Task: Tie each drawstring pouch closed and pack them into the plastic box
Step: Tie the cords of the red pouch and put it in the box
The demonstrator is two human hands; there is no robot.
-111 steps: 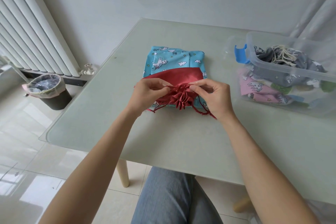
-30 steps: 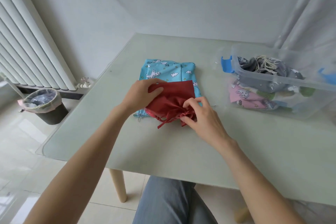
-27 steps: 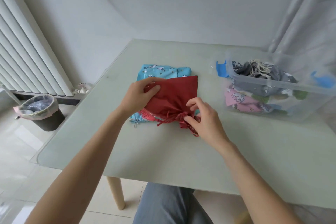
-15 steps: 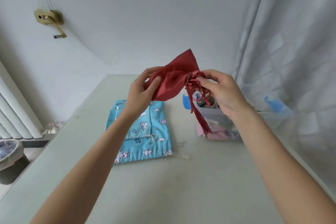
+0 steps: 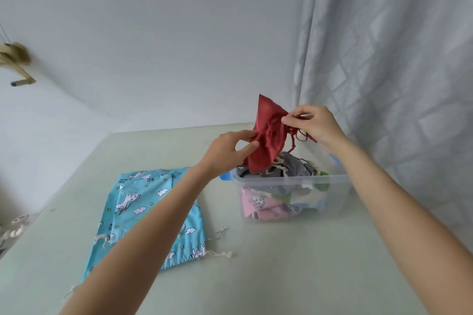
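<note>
red pouch point(image 5: 268, 135) above plastic box point(image 5: 289, 181) | left hand point(image 5: 227, 151) pinches fabric | right hand point(image 5: 314, 123) pinches its gathered neck

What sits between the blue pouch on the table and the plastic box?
In the head view, only the left forearm crosses above that gap; the table between the blue pouch and the plastic box is bare apart from the pouch's drawstring ends.

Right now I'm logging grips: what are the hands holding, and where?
Both hold the red pouch: left hand pinches its side edge, right hand pinches the gathered drawstring end.
</note>
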